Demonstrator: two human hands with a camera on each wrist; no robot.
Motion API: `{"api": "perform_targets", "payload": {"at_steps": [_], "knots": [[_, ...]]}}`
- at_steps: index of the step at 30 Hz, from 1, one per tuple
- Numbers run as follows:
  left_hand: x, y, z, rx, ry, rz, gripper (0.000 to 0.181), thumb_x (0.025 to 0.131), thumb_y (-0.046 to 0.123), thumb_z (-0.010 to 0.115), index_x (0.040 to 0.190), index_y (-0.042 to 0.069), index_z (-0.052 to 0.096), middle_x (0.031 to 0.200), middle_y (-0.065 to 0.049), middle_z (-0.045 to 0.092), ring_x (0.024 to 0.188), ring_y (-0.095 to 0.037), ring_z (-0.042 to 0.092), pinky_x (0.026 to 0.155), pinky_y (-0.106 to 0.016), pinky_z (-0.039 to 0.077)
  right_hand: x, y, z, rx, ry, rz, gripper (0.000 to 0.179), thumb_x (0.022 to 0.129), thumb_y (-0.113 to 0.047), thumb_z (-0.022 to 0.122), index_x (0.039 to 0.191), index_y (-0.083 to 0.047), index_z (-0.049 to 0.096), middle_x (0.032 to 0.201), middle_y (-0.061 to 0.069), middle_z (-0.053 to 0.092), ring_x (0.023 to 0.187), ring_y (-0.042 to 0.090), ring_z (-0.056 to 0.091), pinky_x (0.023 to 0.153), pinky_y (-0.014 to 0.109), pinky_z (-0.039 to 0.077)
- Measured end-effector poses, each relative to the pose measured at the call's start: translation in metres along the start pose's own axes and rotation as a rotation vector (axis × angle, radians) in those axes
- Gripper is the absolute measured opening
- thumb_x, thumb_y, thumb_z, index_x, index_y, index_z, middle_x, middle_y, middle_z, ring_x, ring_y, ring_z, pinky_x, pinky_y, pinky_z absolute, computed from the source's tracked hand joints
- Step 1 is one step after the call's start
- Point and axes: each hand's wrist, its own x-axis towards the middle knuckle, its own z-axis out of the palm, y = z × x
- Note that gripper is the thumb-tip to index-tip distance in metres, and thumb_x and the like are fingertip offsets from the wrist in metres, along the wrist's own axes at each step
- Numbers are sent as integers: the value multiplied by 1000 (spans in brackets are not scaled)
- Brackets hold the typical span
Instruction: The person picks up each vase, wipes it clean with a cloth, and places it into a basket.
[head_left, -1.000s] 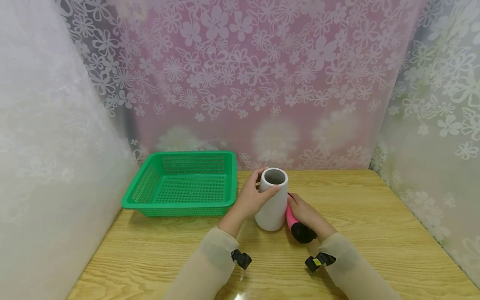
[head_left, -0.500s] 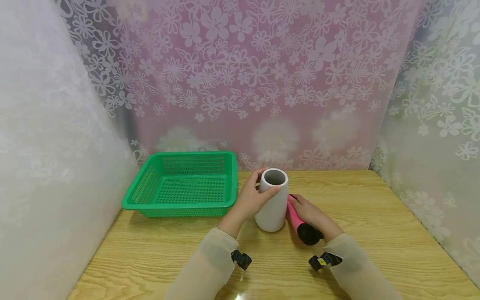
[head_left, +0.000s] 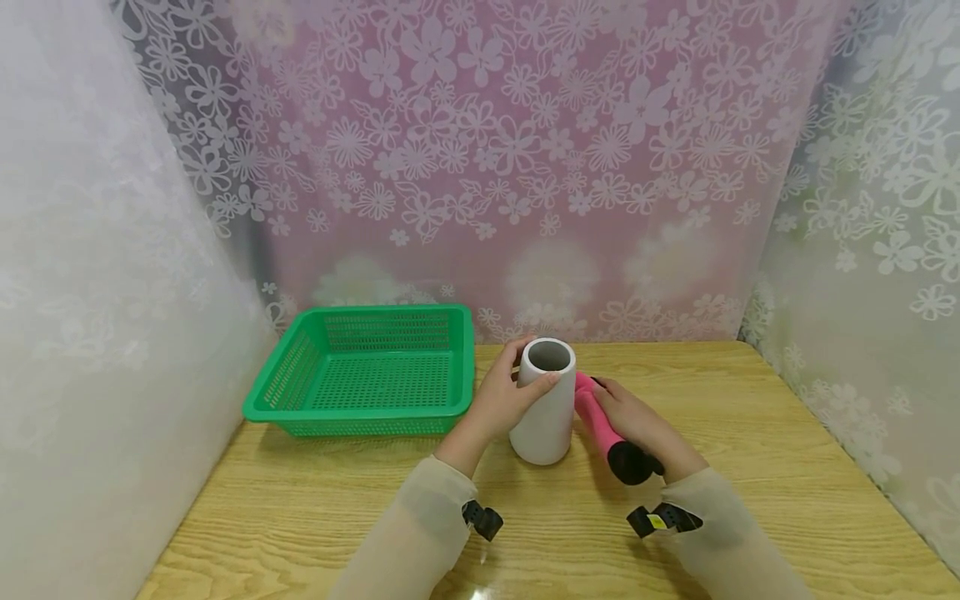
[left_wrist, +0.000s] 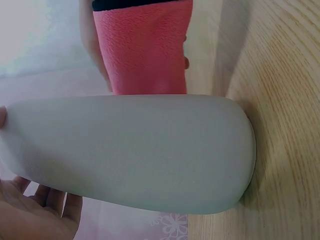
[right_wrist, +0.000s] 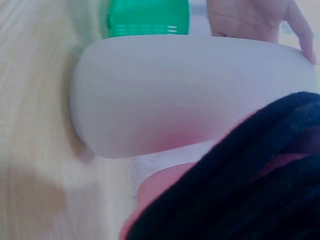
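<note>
The left hand (head_left: 498,396) is holding the white vase (head_left: 543,425) near its top, with the thumb on the near side and fingers bending round the back. It is opening only as wide as the vase. The vase is standing upright on the table (head_left: 225,525), to the right of the green basket (head_left: 356,414). The left hand and the vase are staying where they were 1 second ago, and so is the basket.

The right hand (head_left: 633,412) is the part that is changing. It is curling round the soft pink cloth (head_left: 596,417), partly closed, and it is moving to the right, bit by bit, over the 3 head pictures. The cloth is going with it. Its black end is sitting farther right than before, and more pink is showing beside the vase now.

The cloth is lying slanted, with its black end pointing toward the person. The head view is not showing for sure if its far end is touching the vase. The left wrist view is showing fuzzy pink above the vase's side. The right wrist view is showing big black folds up close, and a pink glow is shining on the vase.
</note>
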Motion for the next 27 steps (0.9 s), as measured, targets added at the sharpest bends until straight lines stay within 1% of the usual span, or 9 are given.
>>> {"api": "perform_targets", "payload": {"at_steps": [2,4,6,12,15,17,20,24,27], "knots": [[0,-1,0,-6,-4,2,66,91,49,71,148,30,43,138,5,52,130,-20,49,106,-48,43,-3,-2,-4,22,2,4,65,110,-43,28,156,3,20,142,30,41,114,39,48,98,52,43],[0,-1,-1,-14,-12,4,66,91,48,71,148,29,43,138,5,52,130,-20,49,106,-47,44,-6,-4,-8,40,4,6,66,109,-44,28,156,1,20,138,27,43,111,37,48,93,47,44],[0,-1,-2,-25,-23,10,65,92,46,70,149,28,43,138,4,52,130,-19,50,106,-47,43,-10,-7,-12,51,4,3,67,109,-46,28,157,1,18,136,27,43,110,37,49,91,45,44],[3,-1,-6,-101,-92,36,60,97,37,66,150,24,41,141,0,51,129,-22,50,104,-48,43,-15,-11,-21,21,29,-41,71,109,-50,24,158,0,15,147,30,36,121,43,45,101,58,38],[6,-3,-8,-143,-129,44,57,99,32,62,151,23,40,143,-3,49,129,-26,50,102,-50,44,-17,-14,-24,16,42,-54,71,108,-50,24,159,0,14,148,30,35,121,42,45,101,57,38],[7,-3,-10,-165,-149,50,57,100,29,60,151,21,40,144,-5,49,129,-29,50,102,-51,43,-19,-15,-25,20,45,-50,72,108,-51,24,159,-1,14,146,29,37,117,40,46,97,53,40],[8,-4,-12,-186,-174,73,57,100,26,58,152,16,38,145,-10,48,130,-31,49,104,-52,42,-21,-18,-26,18,42,-44,74,107,-53,24,159,-2,13,147,29,36,117,39,46,96,53,40],[9,-5,-14,-196,-190,71,59,99,25,58,153,14,37,147,-10,46,131,-30,47,106,-51,40,-23,-22,-28,29,37,-43,75,107,-54,24,160,-3,11,151,30,31,122,42,44,100,57,38],[8,-4,-14,-201,-183,76,60,99,25,58,154,15,35,147,-10,46,131,-30,47,106,-50,40,-24,-24,-30,33,41,-45,74,107,-54,23,160,-4,10,153,31,28,125,44,43,101,60,37]]}}
